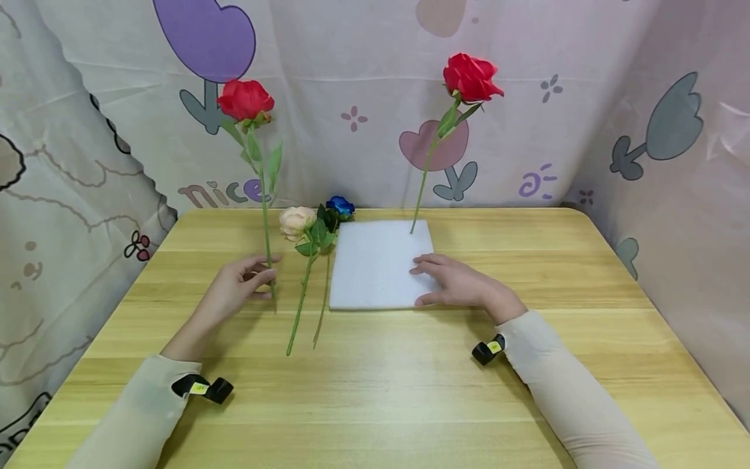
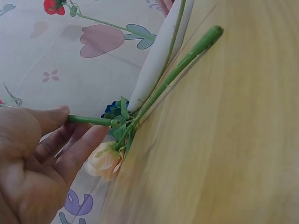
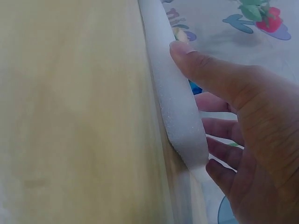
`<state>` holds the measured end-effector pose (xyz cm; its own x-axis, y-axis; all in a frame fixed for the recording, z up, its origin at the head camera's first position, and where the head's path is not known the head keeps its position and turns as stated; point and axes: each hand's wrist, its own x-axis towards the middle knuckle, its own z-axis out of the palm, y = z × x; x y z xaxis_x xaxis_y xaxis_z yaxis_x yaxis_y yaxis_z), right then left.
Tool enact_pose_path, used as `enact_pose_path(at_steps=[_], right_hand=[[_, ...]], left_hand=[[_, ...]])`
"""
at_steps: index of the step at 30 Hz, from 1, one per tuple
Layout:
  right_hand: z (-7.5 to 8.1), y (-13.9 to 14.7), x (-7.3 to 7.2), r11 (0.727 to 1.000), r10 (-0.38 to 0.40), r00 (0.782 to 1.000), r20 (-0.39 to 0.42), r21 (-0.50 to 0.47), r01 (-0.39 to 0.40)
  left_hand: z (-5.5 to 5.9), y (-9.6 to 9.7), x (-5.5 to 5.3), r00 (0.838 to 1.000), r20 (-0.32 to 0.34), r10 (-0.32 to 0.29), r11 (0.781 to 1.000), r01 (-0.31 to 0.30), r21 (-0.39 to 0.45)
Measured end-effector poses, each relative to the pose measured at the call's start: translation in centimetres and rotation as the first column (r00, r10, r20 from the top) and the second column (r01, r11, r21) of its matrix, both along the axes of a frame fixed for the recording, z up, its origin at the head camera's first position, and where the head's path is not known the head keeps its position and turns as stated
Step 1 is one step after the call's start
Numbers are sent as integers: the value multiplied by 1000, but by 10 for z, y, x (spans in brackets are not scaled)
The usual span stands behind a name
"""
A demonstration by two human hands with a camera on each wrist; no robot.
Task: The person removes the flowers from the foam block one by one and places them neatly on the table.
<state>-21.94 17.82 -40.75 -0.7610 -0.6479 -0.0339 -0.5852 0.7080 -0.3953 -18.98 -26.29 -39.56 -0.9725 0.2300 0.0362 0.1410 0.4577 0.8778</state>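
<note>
Near the lower end of its green stem, a red rose [image 1: 245, 99] is pinched between the thumb and fingers of my left hand [image 1: 237, 286]. The rose stands upright above the table, and the cut end of its stem [image 2: 91, 120] shows in the left wrist view. My right hand [image 1: 457, 281] rests on the right side of a white foam block [image 1: 375, 267], fingers on its top and thumb at the near edge [image 3: 175, 88]. A second red rose [image 1: 471, 78] stands in the block near its far right corner, leaning slightly right.
Between my left hand and the block, a cream rose [image 1: 297, 223] and a blue rose [image 1: 340, 206] lie on the wooden table [image 1: 375, 391], stems toward me. A printed cloth [image 1: 328, 58] hangs behind the table's far edge.
</note>
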Motion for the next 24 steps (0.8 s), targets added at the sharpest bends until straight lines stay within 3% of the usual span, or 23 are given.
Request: enact_pose_path(at_steps=[14, 24], right_hand=[[-1, -2, 0, 1000, -2, 1000, 1, 11, 2], [0, -3, 1, 1000, -9, 1000, 0, 19, 9]], left_hand=[[-5, -7, 21, 995, 102, -10, 999, 5, 53], [-7, -12, 36, 994, 104, -30, 996, 22, 81]])
